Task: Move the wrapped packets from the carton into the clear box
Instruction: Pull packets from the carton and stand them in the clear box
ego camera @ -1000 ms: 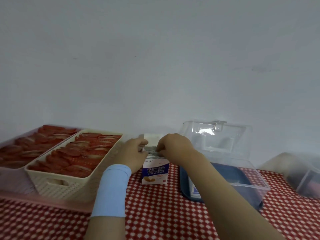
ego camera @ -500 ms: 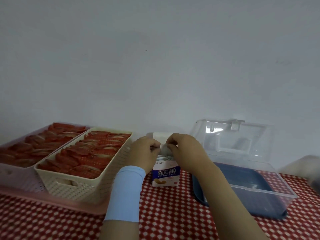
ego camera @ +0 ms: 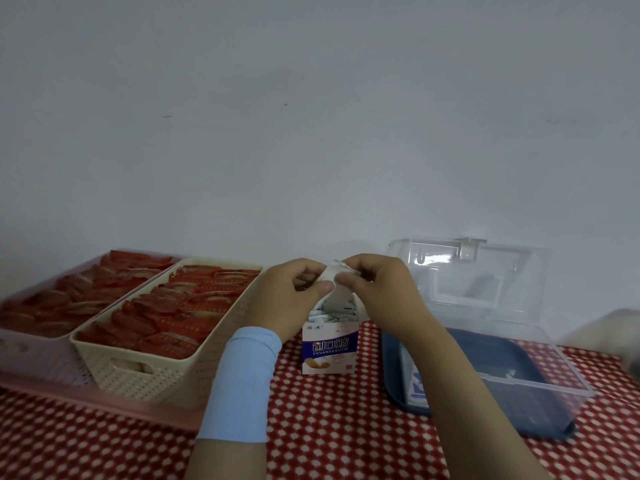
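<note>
Up over the carton (ego camera: 329,348), wrapped packets (ego camera: 340,301).
I see left hand (ego camera: 287,301) and right hand (ego camera: 384,296) fingers clamped on them, clear box (ego camera: 530,381) alongside.

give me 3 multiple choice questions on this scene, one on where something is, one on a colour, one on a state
1. Where does the carton stand?
A) on the cloth between the cream basket and the clear box
B) inside the clear box
C) in the cream basket

2. What colour is the wristband below the left hand?
A) red
B) light blue
C) green

3. What are the left hand and right hand doing?
A) lying flat on the cloth
B) gripping the cream basket
C) both pinching a wrapped packet above the carton

Answers:
1 A, the carton stands upright on the cloth with the basket to its left and the box to its right.
2 B, the band is pale blue.
3 C, fingertips of both hands meet on the white packet over the carton's open top.
</note>
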A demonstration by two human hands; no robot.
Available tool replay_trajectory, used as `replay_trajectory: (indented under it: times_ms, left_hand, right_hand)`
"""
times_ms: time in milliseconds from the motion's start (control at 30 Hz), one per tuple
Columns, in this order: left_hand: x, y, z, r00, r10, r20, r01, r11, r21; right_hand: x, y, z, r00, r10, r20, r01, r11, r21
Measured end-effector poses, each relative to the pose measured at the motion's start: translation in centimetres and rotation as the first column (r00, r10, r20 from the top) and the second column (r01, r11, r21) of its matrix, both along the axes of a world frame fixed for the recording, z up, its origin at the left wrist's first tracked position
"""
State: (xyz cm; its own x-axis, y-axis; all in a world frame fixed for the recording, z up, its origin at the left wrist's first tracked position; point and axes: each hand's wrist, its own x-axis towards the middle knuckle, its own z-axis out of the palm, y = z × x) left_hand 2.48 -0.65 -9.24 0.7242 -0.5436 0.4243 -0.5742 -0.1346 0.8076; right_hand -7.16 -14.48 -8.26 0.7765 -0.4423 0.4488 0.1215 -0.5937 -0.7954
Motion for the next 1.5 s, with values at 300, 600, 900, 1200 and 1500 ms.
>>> replay_trajectory:
  times_ms: [300, 600, 900, 1200, 1500]
  left_hand:
    - [0.8, 0.6, 0.0, 0.943, 0.15, -0.297, -0.225, 0.946, -0.235]
    - [-0.5, 1.3, 0.9, 0.783, -0.339, -0.522, 0.205, 0.932, -0.298]
    - [-1.2, 1.8, 0.7, 0.582, -0.54, -0.608, 0.371, 0.842, -0.393]
    - [-1.4, 2.5, 0.6, 0.489, -0.617, -0.617, 0.423, 0.786, -0.451]
    - [-0.8, 2.7, 0.8, 0.578, -0.532, -0.619, 0.243, 0.836, -0.492]
  right_hand:
    - [-1.0, -0.5, 1.0, 0.992, -0.076, 0.1, 0.051, 0.97, 0.236]
    - [-1.1, 0.6, 1.6, 0.99, 0.123, 0.073, -0.132, 0.982, 0.134]
    - [-1.4, 1.4, 1.7, 0.957, 0.261, 0.128, -0.29, 0.893, 0.344]
    - [-1.7, 1.9, 2.1, 0.936, 0.342, 0.083, -0.35, 0.876, 0.331]
    - [-0.6, 1.1, 1.2, 0.999, 0.016, -0.04, -0.016, 1.0, 0.007]
